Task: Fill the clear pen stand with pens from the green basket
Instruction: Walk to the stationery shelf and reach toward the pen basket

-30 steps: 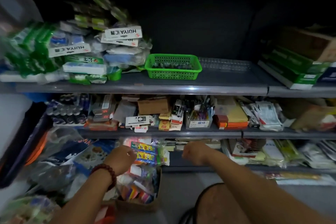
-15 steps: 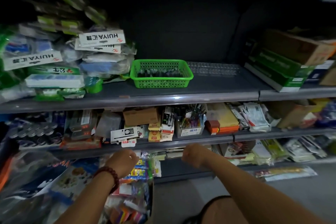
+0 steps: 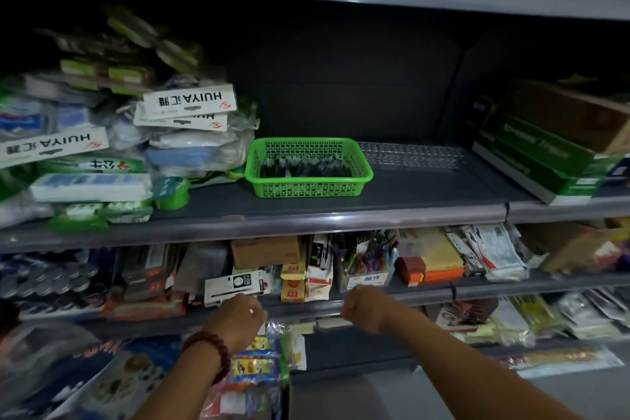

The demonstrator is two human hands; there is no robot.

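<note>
The green basket (image 3: 308,188) stands in the middle of the upper shelf, and several dark pens (image 3: 303,168) lie inside it. Just right of it, touching its corner, lies the clear pen stand (image 3: 410,156), a low see-through tray with nothing visible in it. My left hand (image 3: 240,317), a beaded bracelet on its wrist, and my right hand (image 3: 361,306) hover well below the basket, in front of the shelf one level down. I see both from the back with fingers curled under, and neither holds anything.
Piled packets labelled HUIYA (image 3: 189,102) crowd the basket's left side. Green and brown boxes (image 3: 545,150) sit at the right. The grey shelf lip (image 3: 341,220) runs between my hands and the basket. The lower shelves are packed with stationery, including a box of coloured pens (image 3: 366,266).
The view has tilted up and moved closer, so the basket now sits lower in view. Both hands have risen a little toward the shelves, still curled and holding nothing.
</note>
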